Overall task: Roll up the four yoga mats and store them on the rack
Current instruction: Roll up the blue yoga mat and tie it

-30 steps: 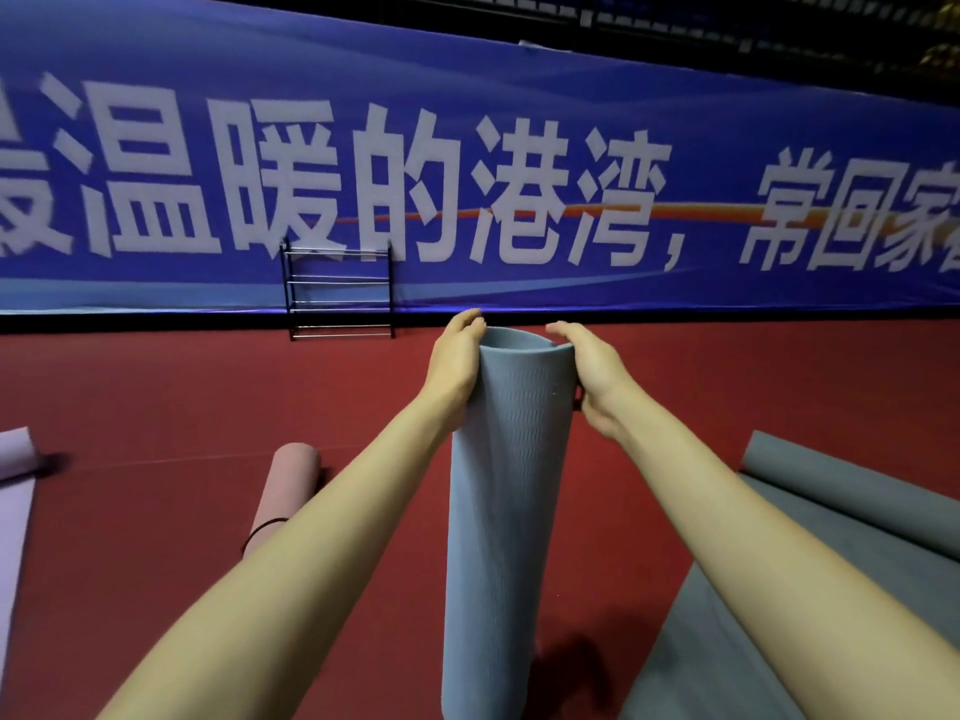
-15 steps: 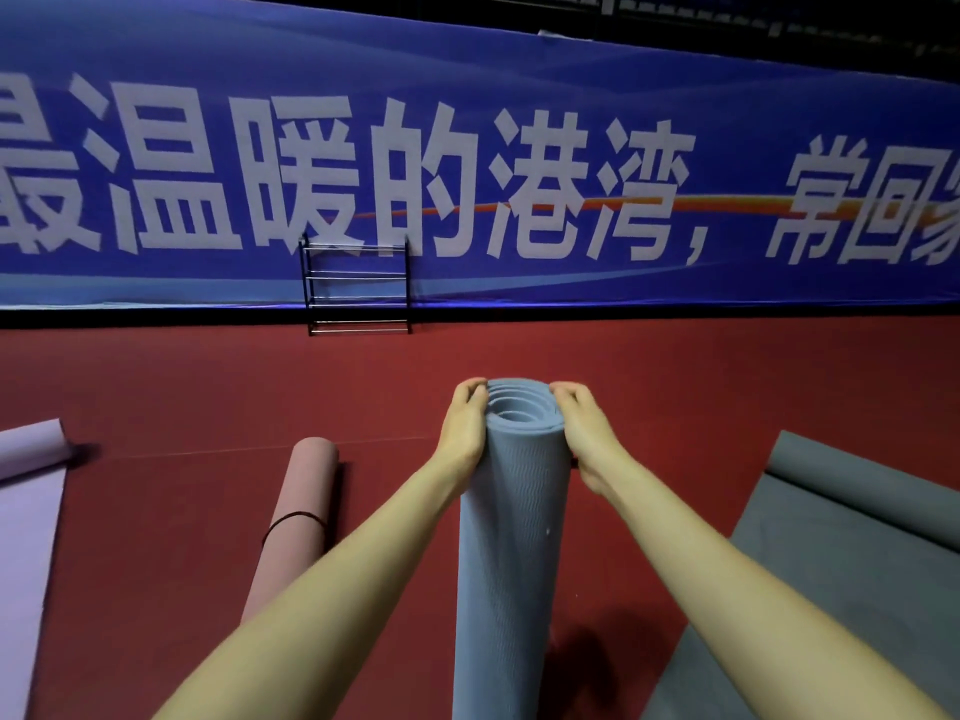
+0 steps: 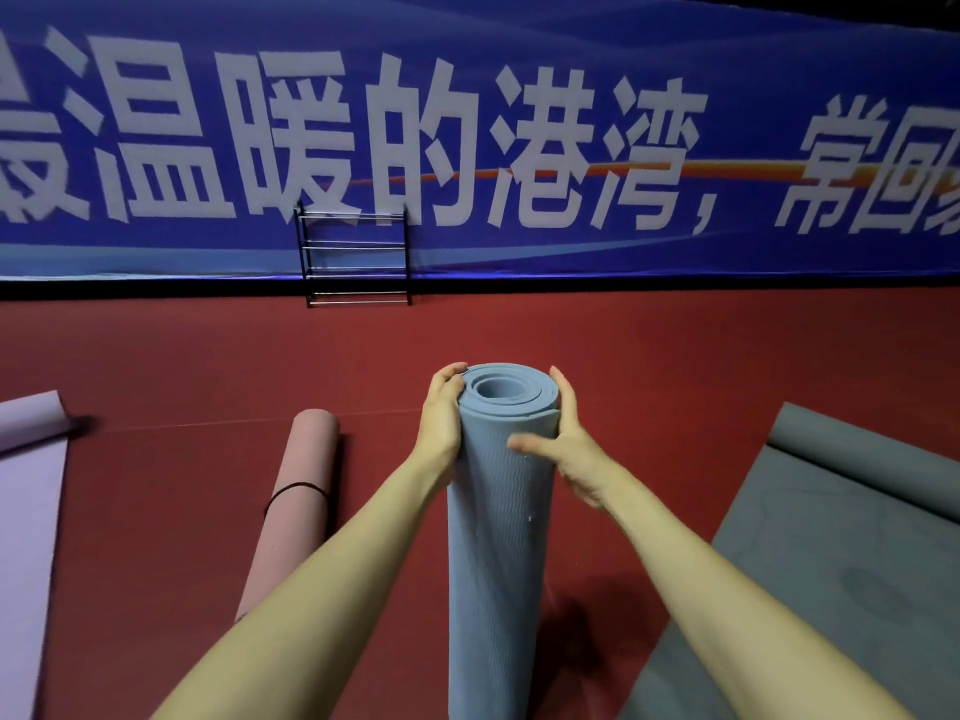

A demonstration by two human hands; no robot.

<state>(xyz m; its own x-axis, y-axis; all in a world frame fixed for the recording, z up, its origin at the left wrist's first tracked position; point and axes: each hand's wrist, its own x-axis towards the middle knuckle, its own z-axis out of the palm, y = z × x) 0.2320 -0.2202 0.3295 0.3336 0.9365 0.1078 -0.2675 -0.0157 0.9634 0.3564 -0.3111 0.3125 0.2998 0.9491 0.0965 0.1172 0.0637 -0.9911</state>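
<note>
A rolled blue-grey yoga mat (image 3: 498, 537) stands upright on the red floor in front of me, its spiral end facing up. My left hand (image 3: 441, 418) grips its upper left side. My right hand (image 3: 566, 449) wraps the upper right side, thumb across the front. A pink mat (image 3: 291, 501) lies rolled on the floor to the left with a black band around it. A lilac mat (image 3: 26, 511) lies mostly unrolled at the far left. A grey mat (image 3: 831, 553) lies partly unrolled at the right. The black metal rack (image 3: 356, 257) stands against the far wall, its shelves bare.
A long blue banner with white characters (image 3: 467, 148) covers the far wall. Open red floor (image 3: 649, 356) stretches between me and the rack.
The blue-grey mat's top has come lower and nearer, showing its spiral end. My right thumb has moved onto the front of the roll. The view has tilted down.
</note>
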